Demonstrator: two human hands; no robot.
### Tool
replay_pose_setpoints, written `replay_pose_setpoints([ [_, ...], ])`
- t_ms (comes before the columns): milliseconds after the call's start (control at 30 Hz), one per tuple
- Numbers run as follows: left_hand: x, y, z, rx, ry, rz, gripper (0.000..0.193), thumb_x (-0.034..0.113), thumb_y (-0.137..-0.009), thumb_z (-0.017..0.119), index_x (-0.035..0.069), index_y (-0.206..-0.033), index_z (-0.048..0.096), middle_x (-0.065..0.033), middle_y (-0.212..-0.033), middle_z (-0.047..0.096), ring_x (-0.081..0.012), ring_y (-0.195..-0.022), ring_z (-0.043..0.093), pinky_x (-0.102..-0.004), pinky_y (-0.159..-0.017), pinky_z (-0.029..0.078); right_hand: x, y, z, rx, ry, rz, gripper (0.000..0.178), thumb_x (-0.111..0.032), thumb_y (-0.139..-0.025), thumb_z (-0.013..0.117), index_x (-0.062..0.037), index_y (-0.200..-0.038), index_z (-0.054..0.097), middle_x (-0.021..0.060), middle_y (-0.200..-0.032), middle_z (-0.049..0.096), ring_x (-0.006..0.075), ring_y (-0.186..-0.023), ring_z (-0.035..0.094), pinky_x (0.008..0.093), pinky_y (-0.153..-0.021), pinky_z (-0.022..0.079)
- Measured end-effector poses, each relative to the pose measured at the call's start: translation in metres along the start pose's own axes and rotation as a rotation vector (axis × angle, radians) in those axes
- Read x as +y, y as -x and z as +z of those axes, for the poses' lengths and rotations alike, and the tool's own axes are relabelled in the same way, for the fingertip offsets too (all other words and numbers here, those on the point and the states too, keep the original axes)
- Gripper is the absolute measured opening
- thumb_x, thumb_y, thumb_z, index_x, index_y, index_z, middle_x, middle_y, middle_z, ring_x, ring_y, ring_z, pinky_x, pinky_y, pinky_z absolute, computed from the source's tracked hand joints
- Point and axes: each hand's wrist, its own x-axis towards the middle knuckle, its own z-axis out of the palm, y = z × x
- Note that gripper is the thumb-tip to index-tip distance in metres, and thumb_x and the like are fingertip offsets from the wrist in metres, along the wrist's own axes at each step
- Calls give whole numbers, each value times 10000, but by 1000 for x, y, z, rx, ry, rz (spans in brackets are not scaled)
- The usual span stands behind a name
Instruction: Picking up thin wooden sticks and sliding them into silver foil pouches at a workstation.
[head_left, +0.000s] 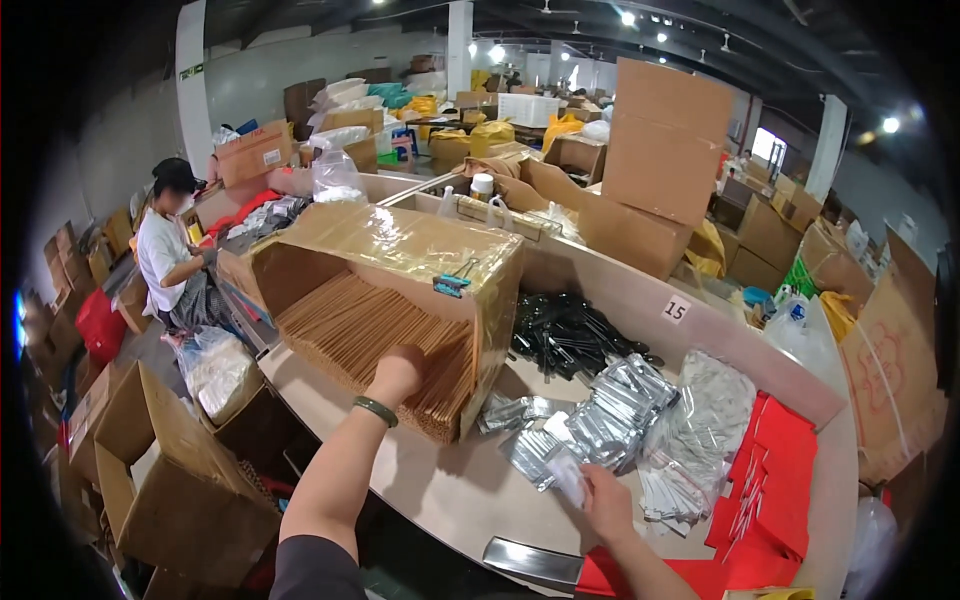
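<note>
Warehouse-type room, cardboard boxes stacked all round, strip lights overhead, another person [168, 255] seated far left w/ own work. In front: a curved pale surface [440, 490] w/ a low raised edge.

Left hand [397, 372] is pushed into the stack of thin tan sticks [365, 335] lying inside a big tipped-over carton [400, 250] wrapped in clear tape; fingers are buried among the stick ends, so can't tell how far they're closed or whether they have hold of any. A blue binder clip [451, 285] sits on the carton's front edge.

Right hand [606, 500] is low, near the surface edge, fingers pinched closed on one small silver foil packet [566, 478], held just beside the heap of foil packets [590, 415]. Behind those: a pile of black pieces [570, 335]; to the right, clear bags of white packets [700, 420] and flat red bags [770, 480].

Step in hand, as I judge it: gathering parts, i.e. sticks w/ the left, a packet already in the right. Next move prob. calls for closing on a small bunch of sticks and drawing them straight out w/o dragging neighbours, then bringing both hands together over the free patch of surface.
</note>
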Motion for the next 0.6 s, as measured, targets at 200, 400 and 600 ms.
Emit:
replay_pose_setpoints([
  [200, -29, 6, 11, 291, 80, -195, 134, 56, -848, 532, 24, -920, 640, -214, -885, 639, -383, -799, 635, -448, -707, 533, -23, 61, 13, -313, -74, -225, 208, -175, -812, 677, -103, -1005, 645, 146, -835, 639, 330, -802, 630, 423, -710, 486],
  [400, 60, 124, -2, 260, 1228, -340, 219, 177, -1026, 496, 11, -967, 627, 30, -802, 521, -76, -719, 445, -263, -655, 391, -14, 63, -25, 20, -91, -221, 314, -160, -706, 771, -31, -948, 616, 177, -1174, 567, 375, -1049, 538, 485, -866, 431],
  [600, 99, 204, -9, -747, 1104, 3, 98, 85, -895, 679, 2, -924, 722, -20, -823, 700, -81, -766, 605, -264, -728, 508, 11, 106, -52, -297, -25, -284, 422, -196, -697, 785, 4, -1003, 575, 242, -1258, 527, 450, -1184, 502, 506, -1008, 419],
])
